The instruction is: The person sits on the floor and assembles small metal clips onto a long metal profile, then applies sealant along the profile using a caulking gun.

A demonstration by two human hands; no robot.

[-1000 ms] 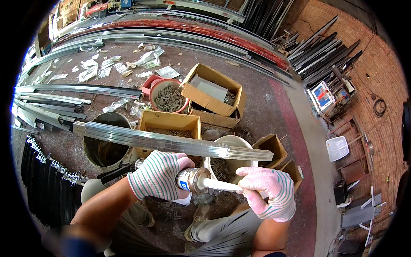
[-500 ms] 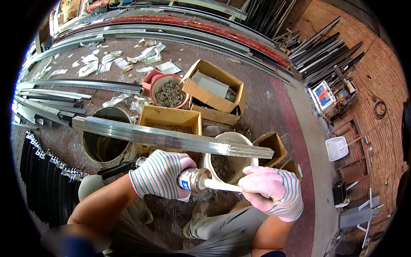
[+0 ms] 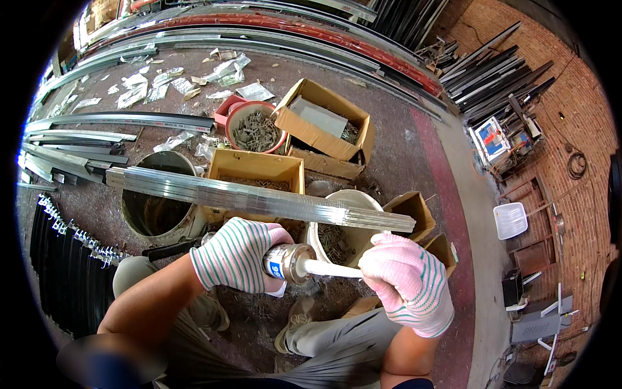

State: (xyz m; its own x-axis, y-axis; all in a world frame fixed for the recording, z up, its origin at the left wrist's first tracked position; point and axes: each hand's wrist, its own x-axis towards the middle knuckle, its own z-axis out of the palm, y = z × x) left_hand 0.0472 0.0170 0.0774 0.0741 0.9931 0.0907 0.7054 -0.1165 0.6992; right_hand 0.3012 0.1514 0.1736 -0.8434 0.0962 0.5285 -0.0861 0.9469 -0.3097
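Two gloved hands at work, and the cartridge is right between them! The left hand (image 3: 240, 256) wraps its fingers snugly round the metal-looking cartridge (image 3: 290, 262), holding it nearly level just on the person's side of the strip bundle (image 3: 259, 201). Across to the right hand (image 3: 408, 285): fingers curled in tight, pinching the far end of the white nozzle (image 3: 334, 268).

So what's done? Nozzle on cartridge, the two in line with each other; that fitting looks complete, I'd judge. What's left? Harder to call! The tip hides behind the right hand's fingers, so I can't tell whether it's open or capped. No white paste shows on the strips from this angle, and neither hand touches them, so work there looks unstarted.

That bundle runs over the dark bucket (image 3: 170, 159), the yellowish box (image 3: 256, 161) and the white bucket (image 3: 363, 244), where small metal pieces (image 3: 334, 243) lie heaped. More clips (image 3: 256, 131) crowd the red-rimmed tub beyond. And behind the left hand pokes a dark handle-like piece (image 3: 170, 250); whether it joins the cartridge, the glove won't say!
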